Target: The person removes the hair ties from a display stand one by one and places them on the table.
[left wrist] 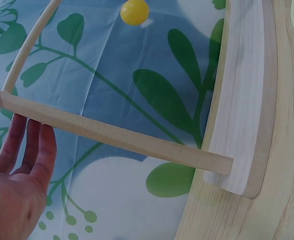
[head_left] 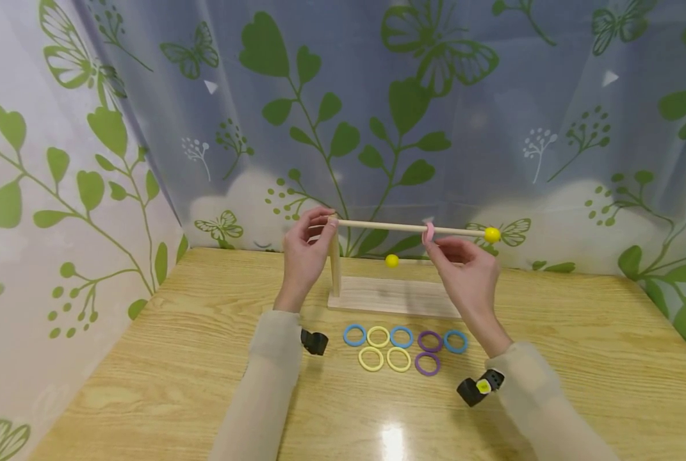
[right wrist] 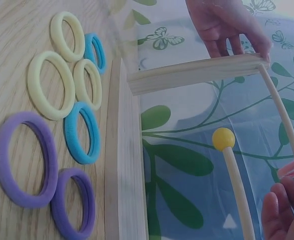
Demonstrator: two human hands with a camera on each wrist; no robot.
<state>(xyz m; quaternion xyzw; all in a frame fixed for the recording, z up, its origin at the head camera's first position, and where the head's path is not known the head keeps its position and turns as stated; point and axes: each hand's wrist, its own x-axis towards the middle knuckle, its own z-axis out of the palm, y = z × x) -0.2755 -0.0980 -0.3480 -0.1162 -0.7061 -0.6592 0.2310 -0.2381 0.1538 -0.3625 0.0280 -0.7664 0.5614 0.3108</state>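
Note:
A pale wooden stand (head_left: 377, 301) has an upright post (head_left: 335, 269) at its left and an upper rod (head_left: 389, 225) reaching right to a yellow ball (head_left: 492, 235). My left hand (head_left: 308, 250) pinches the top of the post, where the rod joins it. Around the rod, right of its middle, is a pink hair tie (head_left: 429, 232), pinched between the thumb and fingers of my right hand (head_left: 469, 272). A lower rod (right wrist: 239, 192) ends in another yellow ball (head_left: 392, 260); my right hand hides its other end in the head view.
In front of the stand, several blue, yellow and purple hair ties lie flat in two rows, among them a blue one (head_left: 354, 335) and a purple one (head_left: 427, 363). The wooden table (head_left: 204, 307) meets a leaf-patterned curtain (head_left: 343, 128) behind the stand.

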